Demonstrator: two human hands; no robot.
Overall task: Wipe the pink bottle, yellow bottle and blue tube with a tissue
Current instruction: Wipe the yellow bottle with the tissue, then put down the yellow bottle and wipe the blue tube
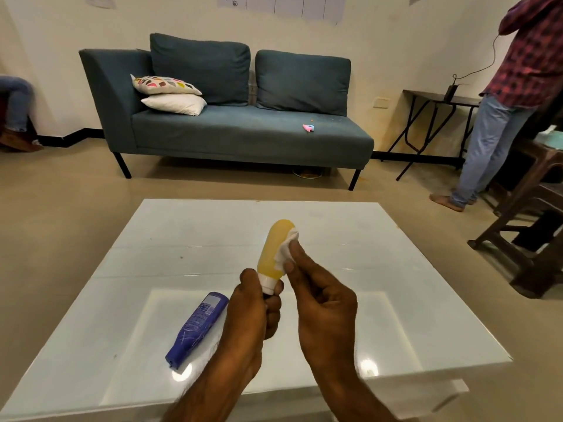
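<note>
Fingers (275, 289) of the left hand (248, 312) are wrapped around the white cap end of the yellow bottle (274, 249), which is held cap-down and tilted slightly away above the white desk (426, 300). A white tissue (288, 243) is pressed against the bottle's right side by the thumb and fingertips of the right hand (323, 303), whose other fingers are curled in. The blue tube (196, 325) is seen lying on its side on the desk, just left of the left wrist, with its cap towards the near edge. Beyond the desk, a teal sofa (243, 132) is set against the wall, with two pillows (170, 94) stacked on its left end.
</note>
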